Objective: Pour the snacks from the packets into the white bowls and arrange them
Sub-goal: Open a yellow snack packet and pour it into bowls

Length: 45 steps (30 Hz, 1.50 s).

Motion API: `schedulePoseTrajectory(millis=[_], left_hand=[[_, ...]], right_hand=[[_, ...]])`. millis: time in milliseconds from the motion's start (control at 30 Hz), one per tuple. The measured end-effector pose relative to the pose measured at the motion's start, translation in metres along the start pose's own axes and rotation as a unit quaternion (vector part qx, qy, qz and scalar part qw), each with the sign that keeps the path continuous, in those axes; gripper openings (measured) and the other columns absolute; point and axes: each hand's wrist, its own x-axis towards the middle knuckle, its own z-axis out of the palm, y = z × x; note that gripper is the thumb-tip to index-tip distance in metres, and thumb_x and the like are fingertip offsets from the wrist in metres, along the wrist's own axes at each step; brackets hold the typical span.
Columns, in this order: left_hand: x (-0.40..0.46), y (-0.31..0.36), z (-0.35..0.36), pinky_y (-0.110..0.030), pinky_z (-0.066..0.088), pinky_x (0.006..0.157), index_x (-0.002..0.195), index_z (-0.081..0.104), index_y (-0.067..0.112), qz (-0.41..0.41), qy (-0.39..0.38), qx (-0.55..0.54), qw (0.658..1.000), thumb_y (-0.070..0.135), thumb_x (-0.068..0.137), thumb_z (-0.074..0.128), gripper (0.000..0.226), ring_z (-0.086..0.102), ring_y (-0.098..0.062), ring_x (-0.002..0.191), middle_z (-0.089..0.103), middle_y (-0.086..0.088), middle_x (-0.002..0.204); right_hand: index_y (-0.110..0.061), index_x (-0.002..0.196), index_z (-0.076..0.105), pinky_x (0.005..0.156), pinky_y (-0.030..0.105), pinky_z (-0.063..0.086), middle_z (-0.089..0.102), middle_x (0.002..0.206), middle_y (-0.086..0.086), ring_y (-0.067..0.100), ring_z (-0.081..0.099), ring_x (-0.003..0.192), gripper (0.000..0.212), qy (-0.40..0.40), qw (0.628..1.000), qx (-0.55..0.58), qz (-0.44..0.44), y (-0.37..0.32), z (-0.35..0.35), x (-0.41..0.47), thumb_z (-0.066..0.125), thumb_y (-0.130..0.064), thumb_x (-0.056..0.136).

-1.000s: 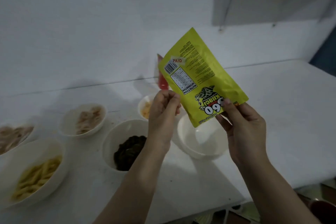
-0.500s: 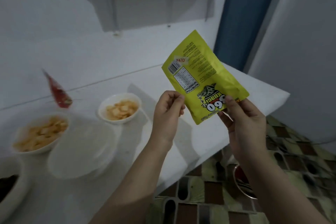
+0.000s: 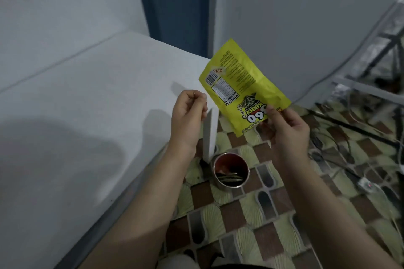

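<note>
The person's view has swung right, past the end of the white table (image 3: 91,102); the bowls that sat on it have dropped out of sight. The left hand (image 3: 189,116) has come off the yellow packet (image 3: 242,87) and now hangs beside it, fingers curled, apart. A small tin (image 3: 231,171) now shows on the floor below the packet.

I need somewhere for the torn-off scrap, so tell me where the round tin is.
The round tin stands on the patterned floor beside the table corner's leg, below and between the left hand and right hand.
</note>
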Motion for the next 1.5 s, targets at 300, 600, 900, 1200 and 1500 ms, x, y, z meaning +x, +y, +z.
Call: schedulePoseTrajectory(millis=[300, 600, 900, 1200, 1500], left_hand=[[0.047, -0.109, 0.074, -0.014, 0.039, 0.052, 0.086, 0.054, 0.017, -0.113, -0.063, 0.055, 0.990, 0.010, 0.097, 0.052, 0.014, 0.045, -0.004, 0.055, 0.051, 0.005, 0.066], [0.082, -0.312, 0.068, -0.011, 0.041, 0.052, 0.090, 0.056, 0.014, -0.211, -0.086, 0.129, 0.965, 0.009, 0.097, 0.051, 0.010, 0.046, -0.005, 0.057, 0.051, 0.002, 0.068], [0.102, -0.556, 0.028, -0.017, 0.047, 0.064, 0.106, 0.059, 0.010, -0.264, -0.092, 0.201, 0.939, 0.016, 0.098, 0.052, 0.013, 0.059, -0.008, 0.073, 0.062, 0.002, 0.082], [0.083, -0.541, 0.039, -0.034, 0.050, 0.093, 0.112, 0.056, 0.029, -0.241, -0.150, 0.211, 0.935, 0.026, 0.103, 0.044, 0.016, 0.062, -0.005, 0.107, 0.066, 0.018, 0.111], [0.058, -0.252, 0.090, -0.024, 0.052, 0.077, 0.103, 0.057, 0.027, -0.071, -0.163, 0.119, 0.977, 0.020, 0.102, 0.045, 0.014, 0.066, -0.009, 0.088, 0.067, 0.013, 0.097]], right_hand=[[-0.010, 0.079, 0.065, 0.064, 0.022, 0.056, 0.067, 0.065, -0.009, 0.009, 0.068, 0.068, 0.017, 0.147, 0.983, -0.049, 0.101, 0.071, -0.094, 0.051, 0.061, -0.004, 0.095], [0.001, 0.100, 0.063, 0.059, 0.021, 0.057, 0.068, 0.086, 0.010, 0.013, 0.070, 0.066, 0.006, 0.225, 0.944, -0.098, 0.220, 0.253, -0.164, 0.095, 0.059, -0.001, 0.095], [-0.004, 0.086, 0.067, 0.077, 0.044, 0.061, 0.068, 0.086, 0.014, 0.031, 0.072, 0.086, 0.009, 0.249, 0.898, -0.139, 0.335, 0.525, -0.229, 0.128, 0.073, -0.004, 0.080], [-0.012, 0.123, 0.061, 0.070, 0.031, 0.060, 0.069, 0.110, 0.010, 0.027, 0.068, 0.100, 0.024, 0.252, 0.927, -0.075, 0.268, 0.498, -0.199, 0.104, 0.052, -0.016, 0.101], [-0.023, 0.085, 0.064, 0.074, 0.048, 0.055, 0.068, 0.083, -0.004, 0.020, 0.064, 0.079, 0.026, 0.092, 0.971, -0.219, 0.023, 0.209, -0.089, 0.078, 0.047, -0.027, 0.103]])
